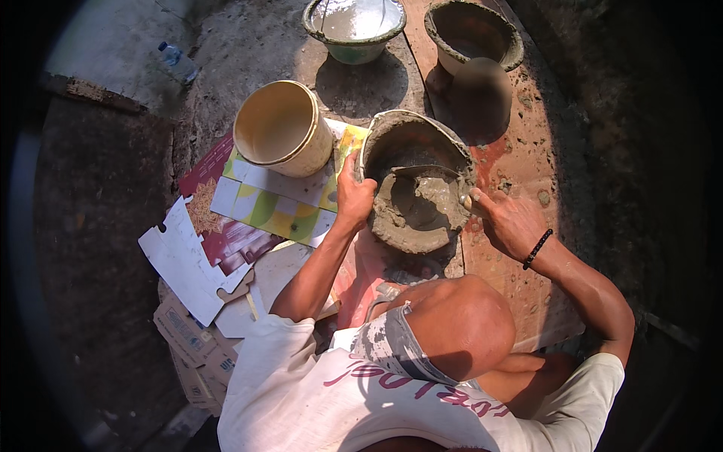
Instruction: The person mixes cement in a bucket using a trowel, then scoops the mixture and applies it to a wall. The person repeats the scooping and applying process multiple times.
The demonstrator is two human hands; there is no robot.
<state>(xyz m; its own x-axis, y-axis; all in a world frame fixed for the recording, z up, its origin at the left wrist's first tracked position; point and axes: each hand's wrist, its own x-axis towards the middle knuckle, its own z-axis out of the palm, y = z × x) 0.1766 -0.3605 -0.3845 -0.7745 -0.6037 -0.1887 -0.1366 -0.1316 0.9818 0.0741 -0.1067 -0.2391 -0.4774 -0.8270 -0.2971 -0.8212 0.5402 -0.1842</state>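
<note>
A bucket (416,124) caked with grey mud-like mix is tilted with its mouth toward me, between my knees and the far containers. My left hand (356,194) is closed on its left rim, thumb toward the inside. Wet grey mix (413,207) fills the near part of the bucket, and a thin curved edge crosses it. At the right rim my right hand (506,217) is closed, its fingertips against something small and shiny; what it grips is mostly hidden by the fingers and the mix.
Left of the bucket stands a cream pail (320,143) on flattened printed cardboard (267,203). Farther off are a basin of pale liquid (358,53) and a mud-rimmed basin (512,53). Reddish boards (527,294) lie at right. A plastic bottle (178,62) lies far left.
</note>
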